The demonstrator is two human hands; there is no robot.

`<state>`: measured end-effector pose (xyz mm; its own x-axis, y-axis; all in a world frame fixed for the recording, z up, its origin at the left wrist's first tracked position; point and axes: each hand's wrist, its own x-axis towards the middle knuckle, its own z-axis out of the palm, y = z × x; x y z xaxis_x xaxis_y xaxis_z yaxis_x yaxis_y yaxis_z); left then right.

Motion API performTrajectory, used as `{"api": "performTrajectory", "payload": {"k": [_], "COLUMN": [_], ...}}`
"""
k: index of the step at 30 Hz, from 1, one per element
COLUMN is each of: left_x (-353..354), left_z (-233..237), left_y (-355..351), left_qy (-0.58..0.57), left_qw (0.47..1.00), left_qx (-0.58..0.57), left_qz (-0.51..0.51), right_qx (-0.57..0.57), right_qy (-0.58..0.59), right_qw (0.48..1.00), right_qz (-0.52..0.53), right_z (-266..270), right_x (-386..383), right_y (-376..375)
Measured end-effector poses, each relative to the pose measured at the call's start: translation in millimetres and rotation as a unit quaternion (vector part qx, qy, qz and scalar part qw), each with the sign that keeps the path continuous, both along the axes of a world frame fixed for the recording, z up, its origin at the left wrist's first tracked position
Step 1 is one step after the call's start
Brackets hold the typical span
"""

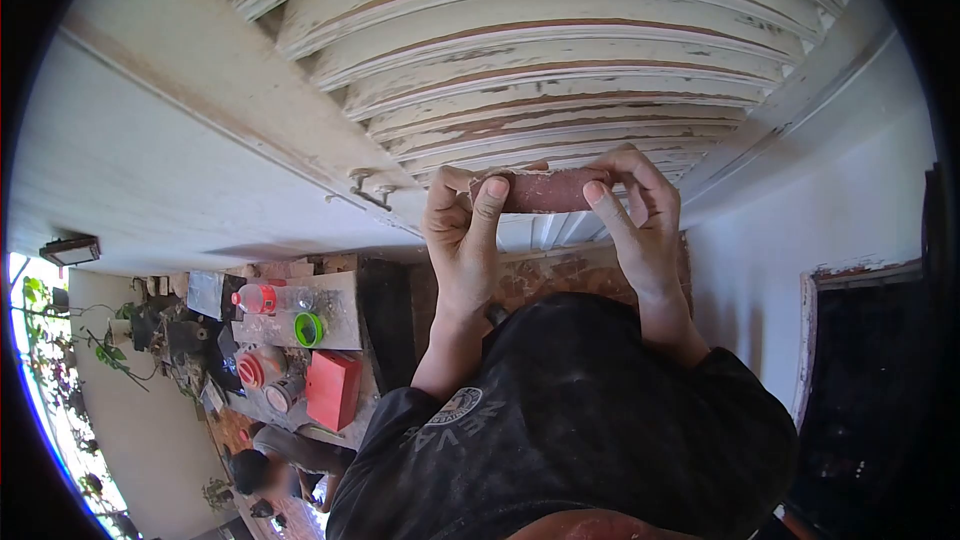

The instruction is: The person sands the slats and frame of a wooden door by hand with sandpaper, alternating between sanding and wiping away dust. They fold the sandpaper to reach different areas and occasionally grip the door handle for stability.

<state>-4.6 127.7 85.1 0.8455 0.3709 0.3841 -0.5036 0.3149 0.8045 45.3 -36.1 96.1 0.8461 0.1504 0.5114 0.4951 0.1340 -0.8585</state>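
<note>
A reddish-brown strip of sandpaper [546, 193], dusty along its edges, is stretched level between my two hands in front of my chest. My left hand [464, 245] pinches its left end, thumb on the near face and fingers curled behind. At the other end, my right hand [645, 240] grips it the same way, its thumb pressed near the corner. Both hands look dusty. Beyond them rises a white louvered shutter [560, 50], its slats worn to brown in streaks. The fingers' far sides are hidden behind the strip.
To the left, a worktable [335, 305] carries a plastic bottle [262, 299], a green cup [308, 329], a red box [332, 389] and tubs. Another person [285, 465] is low beyond it. A metal latch [370, 190] sticks out left of the shutter; a dark doorway [865, 360] stands right.
</note>
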Motion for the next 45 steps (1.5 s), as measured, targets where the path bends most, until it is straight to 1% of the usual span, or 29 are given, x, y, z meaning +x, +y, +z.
{"api": "performTrajectory", "payload": {"k": [1,2,4,8,10,11,13,14,16,17,19,20,22,23,25,26,27,29,30,32,33,35,36,38,40,42,44,45], "left_x": [2.7,5.1,9.6,13.6,12.8,13.9,14.9,14.2,11.2,10.1,7.3,6.8,6.4,6.1,5.0,4.2,3.3,1.0,-0.8,-1.7,-1.2,0.2,-0.7,-2.7,-4.0,-4.7,-5.2,-4.9], "left_z": [-1.5,-1.7,-1.0,-3.6,2.3,1.0,-2.3,-1.5,1.3,3.7,9.4,10.0,3.8,0.4,-3.6,-5.0,-6.3,-8.0,-4.3,6.7,5.1,0.4,0.2,-2.6,-9.7,-1.7,1.4,1.4], "left_y": [-6.2,-13.2,-26.3,-41.5,-51.9,-54.4,-56.4,-56.3,-55.5,-56.7,-59.9,-63.7,-68.0,-70.1,-75.8,-77.6,-78.3,-78.9,-78.9,-79.0,-78.5,-77.5,-82.2,-89.8,-91.8,-88.9,-85.2,-83.5], "left_qy": [-0.015,-0.014,-0.017,-0.013,0.041,0.043,0.001,0.002,0.038,0.039,0.117,0.119,0.107,0.095,0.083,0.072,0.071,0.083,0.083,0.121,0.12,0.171,0.178,0.184,0.188,0.181,0.176,0.168], "left_qw": [1.0,1.0,1.0,1.0,0.999,0.999,1.0,1.0,0.996,0.996,0.983,0.985,0.988,0.989,0.993,0.996,0.996,0.992,0.992,0.985,0.985,0.966,0.965,0.964,0.962,0.963,0.963,0.966], "left_qx": [0.013,0.012,-0.012,0.004,0.024,0.025,-0.011,-0.01,0.013,0.013,0.126,0.109,0.107,0.106,0.081,0.057,0.055,0.091,0.09,0.104,0.103,0.116,0.099,0.104,0.134,0.142,0.149,0.147], "left_qz": [0.015,0.013,0.009,0.0,0.015,0.013,-0.027,-0.028,-0.083,-0.082,-0.061,-0.053,-0.04,-0.029,-0.022,-0.018,-0.014,-0.016,-0.013,-0.068,-0.066,-0.154,-0.167,-0.162,-0.147,-0.142,-0.136,-0.133], "right_qx": [0.038,0.038,-0.01,-0.023,-0.023,-0.022,0.002,0.003,0.025,0.025,0.054,0.054,0.164,0.162,0.103,0.102,0.1,0.08,0.078,0.118,0.116,0.171,0.169,0.185,0.177,0.169,0.138,0.137], "right_qy": [0.035,0.035,0.002,-0.008,-0.019,-0.017,0.008,0.01,0.025,0.025,0.057,0.057,0.161,0.161,0.157,0.195,0.195,0.096,0.095,0.161,0.161,0.23,0.229,0.292,0.281,0.27,0.16,0.16], "right_qw": [0.999,0.999,0.999,0.999,0.999,1.0,1.0,1.0,0.999,0.999,0.995,0.995,0.966,0.966,0.972,0.965,0.965,0.984,0.984,0.97,0.97,0.95,0.95,0.931,0.935,0.94,0.971,0.971], "right_qz": [0.0,-0.003,0.045,0.024,0.012,0.01,0.024,0.024,0.028,0.03,0.054,0.056,0.117,0.12,0.137,0.142,0.146,0.126,0.13,0.137,0.139,0.127,0.128,0.118,0.121,0.125,0.114,0.116], "right_z": [2.8,1.1,-5.1,-7.5,-7.5,-8.6,-11.0,-11.4,-11.9,-12.3,-13.1,-8.4,5.0,4.0,-1.6,-5.3,-9.1,-14.1,-12.9,-8.3,-9.0,-11.6,-11.0,-9.9,-7.2,-6.8,-9.7,-7.8], "right_x": [0.5,2.4,7.5,16.3,16.4,16.2,15.3,15.9,17.7,17.9,17.8,14.8,3.7,0.9,-3.0,-3.9,-0.9,6.0,5.4,4.9,4.6,4.1,3.1,1.3,2.6,6.3,11.1,10.5], "right_y": [-3.1,-10.8,-26.0,-45.7,-51.9,-54.6,-59.5,-62.2,-67.4,-70.1,-74.7,-72.7,-64.9,-64.5,-63.7,-66.5,-67.4,-67.9,-69.0,-71.3,-70.9,-68.8,-68.9,-70.1,-72.1,-72.4,-71.2,-71.1]}}
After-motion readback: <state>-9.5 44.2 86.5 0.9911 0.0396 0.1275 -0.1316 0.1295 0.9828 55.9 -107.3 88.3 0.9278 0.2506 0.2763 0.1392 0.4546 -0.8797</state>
